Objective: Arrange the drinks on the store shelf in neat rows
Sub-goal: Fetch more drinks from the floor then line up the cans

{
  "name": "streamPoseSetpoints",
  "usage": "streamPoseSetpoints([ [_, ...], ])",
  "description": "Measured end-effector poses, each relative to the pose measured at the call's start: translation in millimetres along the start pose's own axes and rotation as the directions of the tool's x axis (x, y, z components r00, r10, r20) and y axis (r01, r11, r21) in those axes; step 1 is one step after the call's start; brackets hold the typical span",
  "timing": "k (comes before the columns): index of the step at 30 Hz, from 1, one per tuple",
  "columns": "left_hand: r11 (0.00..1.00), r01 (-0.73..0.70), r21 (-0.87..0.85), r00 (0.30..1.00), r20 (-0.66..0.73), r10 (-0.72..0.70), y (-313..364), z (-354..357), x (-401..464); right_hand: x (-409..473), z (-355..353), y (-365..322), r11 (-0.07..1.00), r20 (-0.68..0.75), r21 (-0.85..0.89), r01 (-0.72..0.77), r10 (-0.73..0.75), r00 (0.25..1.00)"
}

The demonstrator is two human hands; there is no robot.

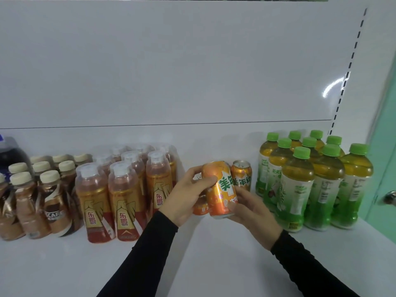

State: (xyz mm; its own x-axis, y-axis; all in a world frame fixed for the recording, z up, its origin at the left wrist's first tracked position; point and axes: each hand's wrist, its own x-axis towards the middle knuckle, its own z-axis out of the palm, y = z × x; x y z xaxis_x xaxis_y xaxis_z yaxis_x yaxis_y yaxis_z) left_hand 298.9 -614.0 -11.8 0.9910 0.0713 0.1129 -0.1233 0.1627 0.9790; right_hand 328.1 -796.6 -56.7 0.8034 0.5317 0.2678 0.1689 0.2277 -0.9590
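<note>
**shelfguy:** ok starting closest to the camera: two black sleeves (147, 254) come in over the front of the white shelf (64, 271). Both hands are on one orange soda can (219, 189). The left hand (185, 194) has its thumb and fingers wrapped around the upper part, and the right hand (250, 213) curls under the bottom. The can is tilted and lifted off the shelf, right in the gap in the middle.

**restock_rita:** why two hands for one can though?

**shelfguy:** my guess is they're turning it so the label faces out before setting it down. Top hand steers, bottom hand takes the weight.

**restock_rita:** makes sense. What's behind it?

**shelfguy:** a second orange can (241, 174) stands upright just behind, and another low orange one (200, 207) peeks out under the left hand, mostly hidden. So that gap looks like the can spot, and the row there isn't built yet.

**restock_rita:** and the sides?

**shelfguy:** the left has gold energy drink bottles (124, 202) still in plastic wrap, then the coffee bottles (53, 200) with cream caps further left. The green tea bottles (295, 189) on the right are already in tidy rows running back to the white rear panel (171, 61). Everything's grouped by type, so the cans are what's left.
</note>
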Motion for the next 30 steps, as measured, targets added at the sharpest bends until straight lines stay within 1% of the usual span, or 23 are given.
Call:
streamPoseSetpoints([
  [2,1.000,-0.019,0.016,1.000,-0.002,0.019,0.0,1.4,0.5,-0.6,0.1,-0.3,0.998,0.011,-0.055,0.000,0.001,1.000],
  [5,0.999,-0.034,0.003,0.999,-0.035,0.034,-0.2,4.6,2.0,1.7,2.9,-2.7,0.950,0.017,-0.309,0.047,-0.044,0.999],
  [6,0.999,-0.038,0.004,0.998,-0.048,0.038,-0.6,5.3,2.7,2.6,4.0,-3.5,0.929,0.007,-0.366,0.055,-0.057,0.998],
  [8,0.998,-0.052,0.027,0.997,-0.062,0.054,-2.1,6.5,4.7,4.1,3.8,-3.3,0.902,-0.052,-0.426,0.075,-0.107,0.993],
  [9,0.997,-0.059,0.042,0.996,-0.064,0.061,-2.5,7.3,5.7,4.6,3.1,-2.9,0.905,-0.094,-0.420,0.071,-0.121,0.988],
  [12,0.997,-0.053,0.049,0.998,-0.043,0.056,-1.3,7.4,7.0,5.1,0.7,-2.0,0.960,-0.184,-0.279,0.030,-0.084,0.979],
  [14,1.000,-0.014,0.013,1.000,-0.027,0.015,1.8,6.5,7.1,5.8,-1.5,-1.3,0.986,-0.175,-0.166,0.017,-0.046,0.983],
  [16,0.999,0.039,-0.012,0.999,0.008,-0.039,4.1,4.9,7.3,4.9,-1.7,-2.4,0.999,-0.134,-0.034,-0.005,0.001,0.991],
  [18,0.997,0.070,-0.008,0.997,0.035,-0.070,3.9,3.8,7.5,4.6,-1.5,-2.4,0.999,-0.090,0.023,-0.045,0.047,0.995],
  [20,0.998,0.069,0.006,0.997,0.033,-0.070,3.7,3.4,7.6,5.0,-1.6,-1.9,0.996,-0.068,0.032,-0.077,0.079,0.995],
  [21,0.998,0.063,0.008,0.998,0.020,-0.063,3.5,3.8,7.5,5.0,-1.5,-1.5,0.997,-0.068,0.003,-0.083,0.083,0.994],
  [22,0.999,0.053,0.007,0.999,0.008,-0.053,3.3,4.4,7.0,5.0,-1.3,-2.3,0.995,-0.073,-0.065,-0.077,0.073,0.995],
  [23,0.999,0.040,0.005,0.999,-0.006,-0.040,3.1,5.0,7.0,5.1,-1.0,-3.3,0.983,-0.073,-0.173,-0.059,0.047,0.996],
  [25,1.000,0.014,0.000,0.999,-0.046,-0.014,2.5,6.1,7.6,4.4,2.5,-5.6,0.925,-0.082,-0.379,-0.022,-0.009,0.997],
  [26,1.000,0.003,0.000,0.998,-0.070,-0.003,1.7,6.2,8.6,4.6,4.0,-5.9,0.902,-0.096,-0.432,-0.008,-0.037,0.995],
  [28,1.000,-0.014,0.018,0.995,-0.096,0.016,2.1,7.2,10.1,5.4,6.6,-5.7,0.881,-0.140,-0.472,0.010,-0.086,0.986],
  [30,0.999,-0.024,0.047,0.995,-0.093,0.028,3.4,6.7,11.6,6.8,5.9,-4.9,0.898,-0.190,-0.440,0.009,-0.103,0.976],
])
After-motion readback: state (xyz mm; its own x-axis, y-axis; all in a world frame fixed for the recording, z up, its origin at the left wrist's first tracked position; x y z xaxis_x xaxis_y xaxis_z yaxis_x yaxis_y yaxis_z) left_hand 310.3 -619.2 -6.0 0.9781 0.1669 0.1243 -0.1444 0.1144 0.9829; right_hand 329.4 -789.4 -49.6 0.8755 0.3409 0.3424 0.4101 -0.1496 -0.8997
